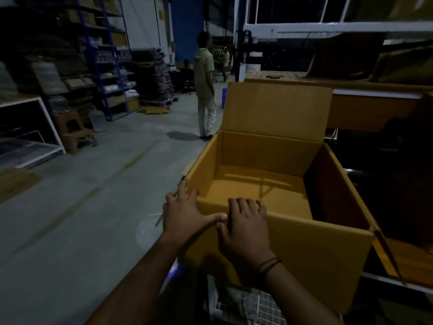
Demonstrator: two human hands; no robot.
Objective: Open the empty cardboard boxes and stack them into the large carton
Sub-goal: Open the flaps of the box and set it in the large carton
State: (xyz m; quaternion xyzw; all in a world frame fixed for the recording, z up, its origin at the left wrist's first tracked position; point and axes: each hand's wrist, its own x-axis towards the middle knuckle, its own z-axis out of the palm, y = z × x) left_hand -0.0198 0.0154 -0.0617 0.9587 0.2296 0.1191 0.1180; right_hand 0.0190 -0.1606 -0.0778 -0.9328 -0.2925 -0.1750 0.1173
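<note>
A dim warehouse: tall shelving racks (103,66), stacked flattened cardboard (155,78) (on pallets), bare concrete floor (93,184).

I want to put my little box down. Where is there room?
The carton is bare inside between its four walls. The concrete floor left of it is bare too. Crowded: the near rim, where the left hand and right hand rest, and the right side with stacked cardboard.

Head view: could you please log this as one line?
cardboard box: open, empty | left hand: pressing near-left corner | right hand: hooked over near rim
</note>
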